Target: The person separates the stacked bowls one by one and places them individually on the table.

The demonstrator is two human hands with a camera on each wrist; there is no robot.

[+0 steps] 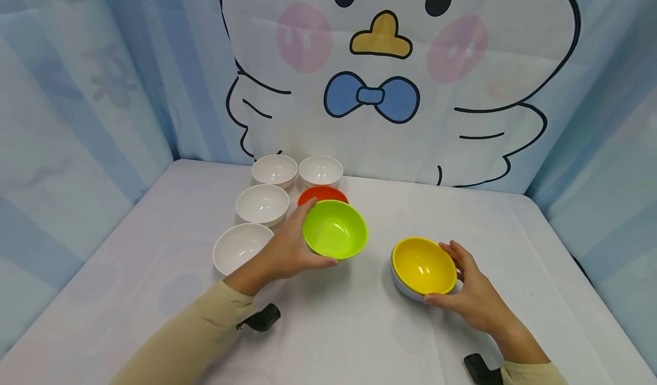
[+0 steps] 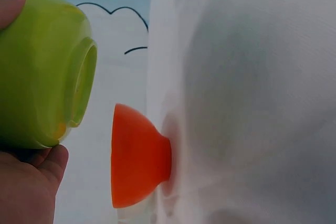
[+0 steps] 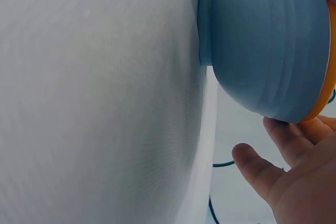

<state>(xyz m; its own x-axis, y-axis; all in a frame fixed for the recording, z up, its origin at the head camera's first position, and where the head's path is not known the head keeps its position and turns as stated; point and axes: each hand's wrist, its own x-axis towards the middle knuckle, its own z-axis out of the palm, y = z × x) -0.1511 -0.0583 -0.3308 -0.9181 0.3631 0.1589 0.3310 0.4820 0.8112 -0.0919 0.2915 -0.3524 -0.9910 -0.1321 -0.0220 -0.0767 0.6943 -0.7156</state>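
Note:
My left hand (image 1: pixel 292 248) grips a green bowl (image 1: pixel 335 229) by its side, thumb near the front and fingers behind. The left wrist view shows the bowl's foot raised off the table. Over at the right, a yellow bowl (image 1: pixel 424 266) sits nested in a light blue bowl (image 3: pixel 268 40). My right hand (image 1: pixel 477 296) holds this pair at the rims, thumb in front and fingers at the far right side. Whether the blue bowl's foot touches the table I cannot tell. An orange-red bowl (image 2: pixel 137 158) stands upright behind the green one, which partly covers it in the head view.
Several white bowls stand upright at the left and back: one at the front (image 1: pixel 241 248), another behind it (image 1: pixel 263 205), and a back pair (image 1: pixel 274 170). White cloth covers the table (image 1: pixel 359 339). Printed curtains (image 1: pixel 77 117) enclose it at the back and sides.

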